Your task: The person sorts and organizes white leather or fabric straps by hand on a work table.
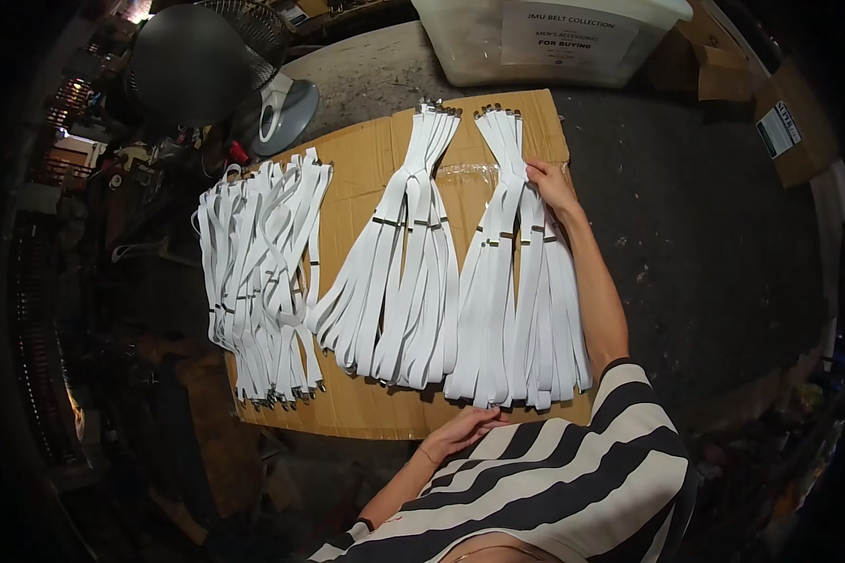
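Three bunches of white elastic suspenders lie on a flat cardboard sheet. The right bunch of suspenders (516,310) is gathered near its top, with metal clips at the far end and loops fanned toward me. My right hand (552,185) grips the edge of its narrow upper part, fingers closed. At its near end, my left hand (465,427) pinches the lower edge of the loops, its fingertips partly hard to make out. Beside it lies the middle bunch of suspenders (390,291), fanned the same way. Farther left, a looser pile of suspenders (263,272) has clips at its near end.
The cardboard sheet (352,183) rests on a dark surface (695,253). A labelled translucent plastic bin (460,47) stands at the back. A fan (286,122) is at the back left, and cardboard boxes (793,127) stand at the back right.
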Available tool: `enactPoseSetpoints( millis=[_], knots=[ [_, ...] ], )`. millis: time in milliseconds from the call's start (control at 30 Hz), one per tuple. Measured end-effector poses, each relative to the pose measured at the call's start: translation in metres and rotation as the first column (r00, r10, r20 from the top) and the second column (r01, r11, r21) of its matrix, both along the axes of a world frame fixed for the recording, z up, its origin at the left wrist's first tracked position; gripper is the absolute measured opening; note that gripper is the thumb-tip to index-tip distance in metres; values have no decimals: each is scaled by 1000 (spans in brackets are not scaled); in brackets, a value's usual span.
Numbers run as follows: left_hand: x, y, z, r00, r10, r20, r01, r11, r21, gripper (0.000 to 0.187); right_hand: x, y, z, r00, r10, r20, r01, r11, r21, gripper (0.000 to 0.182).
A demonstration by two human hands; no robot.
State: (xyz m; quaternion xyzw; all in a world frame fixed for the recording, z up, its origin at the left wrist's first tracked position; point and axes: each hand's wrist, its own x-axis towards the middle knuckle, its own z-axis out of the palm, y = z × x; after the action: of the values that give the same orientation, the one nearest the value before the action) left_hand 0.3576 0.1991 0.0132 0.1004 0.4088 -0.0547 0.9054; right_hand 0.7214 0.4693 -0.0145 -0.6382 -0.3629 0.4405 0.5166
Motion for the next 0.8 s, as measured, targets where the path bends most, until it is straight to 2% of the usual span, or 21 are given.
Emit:
enactPoseSetpoints(
  millis=[100, 167, 233, 367, 400, 433, 500, 533, 567, 633, 700, 767, 800],
  knots=[
    [6, 13, 27, 998, -58, 0, 58, 998, 34, 39, -6, 9, -30, 995, -15, 96, 9, 998, 58, 38],
    [10, 10, 32, 996, -20, -87, 31, 992, 126, 40, -12, 12, -34, 989, -20, 146, 10, 998, 70, 39],
    [6, 6, 24, 999, 4, -43, 3, 987, 158, 40, -20, 10, -36, 945, -44, 325, 25, 998, 62, 43],
    [-5, 3, 12, 991, -109, -80, 127, 954, 271, 38, -27, 2, -26, 927, 0, 376, 23, 998, -59, 53],
    [-8, 1, 9, 982, -161, -96, 183, 932, 311, 39, -30, 0, -26, 909, -1, 416, 11, 1000, -22, 58],
    [-9, 0, 13, 984, -155, -91, 177, 932, 316, 39, -31, -2, -26, 907, 3, 421, 6, 1000, -19, 58],
    [-11, -2, 19, 973, -171, -155, 223, 869, 442, 41, -32, -4, -25, 874, -176, 453, 141, 984, 111, 61],
    [-12, -1, 21, 974, -168, -152, 219, 868, 446, 41, -31, -10, -17, 874, -218, 435, 198, 976, 91, 61],
    [-13, -2, 22, 979, -148, -142, 199, 851, 487, 41, -31, -17, -10, 873, -218, 437, 197, 976, 93, 61],
    [-16, -5, 25, 983, -131, -130, 180, 830, 528, 41, -32, -34, 5, 904, -302, 302, 276, 953, 126, 59],
    [-18, -7, 26, 990, -65, -125, 124, 823, 555, 40, -46, -54, 16, 896, -289, 338, 260, 957, 127, 57],
    [-20, -10, 22, 990, -71, -120, 129, 801, 585, 39, -58, -66, 7, 642, -265, 720, 101, 960, 262, 54],
    [-21, -12, 20, 990, -78, -120, 135, 781, 610, 38, -62, -71, 4, 639, -267, 722, 103, 959, 264, 54]
  ],
)
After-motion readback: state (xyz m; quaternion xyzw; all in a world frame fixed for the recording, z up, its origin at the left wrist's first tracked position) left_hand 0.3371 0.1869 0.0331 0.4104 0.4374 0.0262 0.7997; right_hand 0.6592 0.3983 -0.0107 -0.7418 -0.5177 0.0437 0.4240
